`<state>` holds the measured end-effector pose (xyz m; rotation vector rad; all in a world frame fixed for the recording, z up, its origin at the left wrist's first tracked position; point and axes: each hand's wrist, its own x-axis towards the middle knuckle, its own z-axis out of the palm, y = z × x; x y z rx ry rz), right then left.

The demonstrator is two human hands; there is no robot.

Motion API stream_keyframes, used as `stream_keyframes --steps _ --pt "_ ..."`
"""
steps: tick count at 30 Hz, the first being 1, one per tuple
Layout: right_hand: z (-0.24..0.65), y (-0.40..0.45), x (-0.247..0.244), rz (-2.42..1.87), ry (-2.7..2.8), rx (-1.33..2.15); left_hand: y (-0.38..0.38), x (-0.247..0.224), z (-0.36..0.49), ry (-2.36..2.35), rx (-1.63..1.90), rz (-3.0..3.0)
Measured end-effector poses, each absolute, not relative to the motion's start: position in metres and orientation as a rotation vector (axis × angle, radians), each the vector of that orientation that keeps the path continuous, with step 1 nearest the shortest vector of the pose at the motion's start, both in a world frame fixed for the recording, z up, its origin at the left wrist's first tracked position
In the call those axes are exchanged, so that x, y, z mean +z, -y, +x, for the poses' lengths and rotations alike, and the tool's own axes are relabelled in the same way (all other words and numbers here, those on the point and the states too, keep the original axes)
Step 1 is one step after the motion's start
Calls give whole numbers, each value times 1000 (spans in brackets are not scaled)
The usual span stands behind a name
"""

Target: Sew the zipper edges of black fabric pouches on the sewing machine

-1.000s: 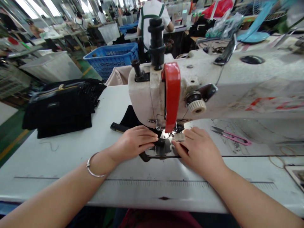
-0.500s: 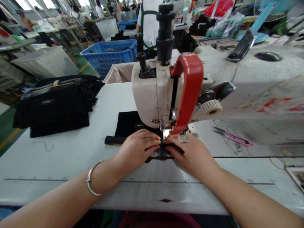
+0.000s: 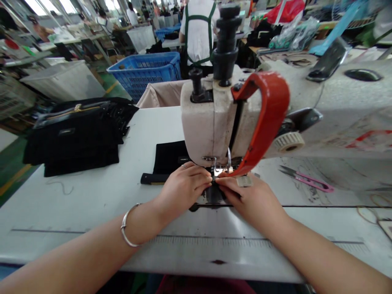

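Note:
A black fabric piece (image 3: 168,157) with a small label lies on the machine bed, a dark folded strip along its near edge. My left hand (image 3: 187,184) has its fingers together, pinching that edge just left of the needle. Opposite it, my right hand (image 3: 249,194) is closed on the edge at the right of the presser foot, fingertips almost touching the left ones. The sewing machine (image 3: 199,122) stands over the fabric, its red guard (image 3: 274,110) curving down above my right hand. Machine head and fingers hide part of the fabric.
Black fabric pieces with zips (image 3: 73,134) are stacked at the left. Pink-handled thread snips (image 3: 309,181) lie on the right. Behind the table are a blue crate (image 3: 143,69) and a beige cloth bin (image 3: 165,94). A person in a white shirt (image 3: 199,36) is farther back.
The view has shifted slightly, so most things appear farther right. My fingertips have come closer together at the needle, both hands still on the fabric edge.

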<state>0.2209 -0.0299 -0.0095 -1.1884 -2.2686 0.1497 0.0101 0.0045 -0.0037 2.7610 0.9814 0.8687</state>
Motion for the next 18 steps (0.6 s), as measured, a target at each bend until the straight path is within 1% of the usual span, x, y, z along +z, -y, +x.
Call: stream_keyframes --steps 18 --pt "219 23 -15 -1225 2239 125 -14 -6 13 -1056 892 2698"
